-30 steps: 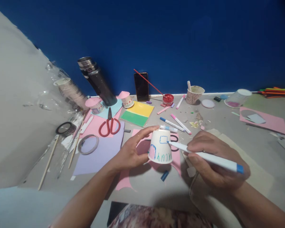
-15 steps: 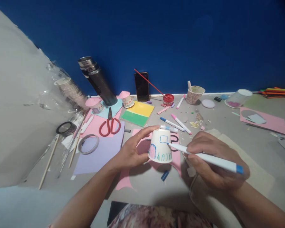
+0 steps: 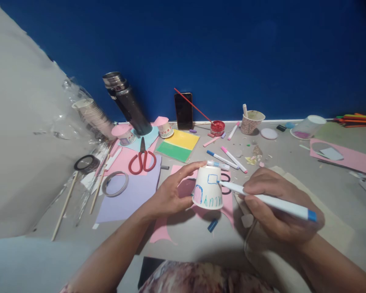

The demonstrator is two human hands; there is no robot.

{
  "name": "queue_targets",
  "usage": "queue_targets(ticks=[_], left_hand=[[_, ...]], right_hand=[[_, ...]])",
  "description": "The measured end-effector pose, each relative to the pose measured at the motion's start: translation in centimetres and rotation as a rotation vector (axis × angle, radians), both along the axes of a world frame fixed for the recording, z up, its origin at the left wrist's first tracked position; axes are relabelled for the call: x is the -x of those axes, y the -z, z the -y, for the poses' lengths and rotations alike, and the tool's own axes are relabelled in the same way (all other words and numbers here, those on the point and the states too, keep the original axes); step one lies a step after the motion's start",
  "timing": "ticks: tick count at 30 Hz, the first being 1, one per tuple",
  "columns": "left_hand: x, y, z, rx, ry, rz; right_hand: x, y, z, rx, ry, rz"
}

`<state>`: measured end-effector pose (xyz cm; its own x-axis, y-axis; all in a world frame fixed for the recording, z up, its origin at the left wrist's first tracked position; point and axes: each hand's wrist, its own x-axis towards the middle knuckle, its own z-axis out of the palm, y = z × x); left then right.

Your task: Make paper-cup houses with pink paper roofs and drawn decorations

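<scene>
An upside-down white paper cup (image 3: 208, 191) bears a blue square outline, a pink arch edged in blue and green marks near its rim. My left hand (image 3: 171, 191) grips it from the left, thumb low and fingers at the top. My right hand (image 3: 280, 207) holds a white marker (image 3: 283, 205) with a blue end. The marker's tip touches or almost touches the cup beside the square's lower right corner. A dark blue cap (image 3: 212, 226) lies on the table in front of the cup. Pink paper (image 3: 160, 234) lies under and around the cup.
Red-handled scissors (image 3: 142, 160), a tape roll (image 3: 115, 184) and a dark flask (image 3: 131, 108) are at the left. Several markers (image 3: 222, 159) lie behind the cup. A phone (image 3: 184, 112) leans on the blue wall near a red paint pot (image 3: 217, 128). Cloth (image 3: 332, 228) lies at the right.
The view has shifted slightly. The marker tip sits a little further right of the square's lower right corner. Both hands keep their holds.
</scene>
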<state>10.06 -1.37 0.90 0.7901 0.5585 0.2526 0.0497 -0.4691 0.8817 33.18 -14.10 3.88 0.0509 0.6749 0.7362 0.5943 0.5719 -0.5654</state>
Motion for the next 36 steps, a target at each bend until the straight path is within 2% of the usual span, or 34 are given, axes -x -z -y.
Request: queue_targets(ticks=[11, 18, 23, 36], left_hand=[[0.2, 0.3, -0.1, -0.001, 0.007, 0.003], [0.1, 0.3, -0.1, -0.098, -0.002, -0.02], [-0.1, 0.8, -0.1, -0.169, 0.019, 0.021], [-0.1, 1.0, -0.1, -0.185, 0.05, 0.052]], right_hand=[[-0.1, 0.1, 0.1, 0.035, 0.01, 0.003], [-0.4, 0.1, 0.2, 0.045, -0.031, 0.023], [-0.3, 0.2, 0.2, 0.037, -0.018, 0.042], [0.1, 0.6, 0.0, 0.037, -0.028, 0.085]])
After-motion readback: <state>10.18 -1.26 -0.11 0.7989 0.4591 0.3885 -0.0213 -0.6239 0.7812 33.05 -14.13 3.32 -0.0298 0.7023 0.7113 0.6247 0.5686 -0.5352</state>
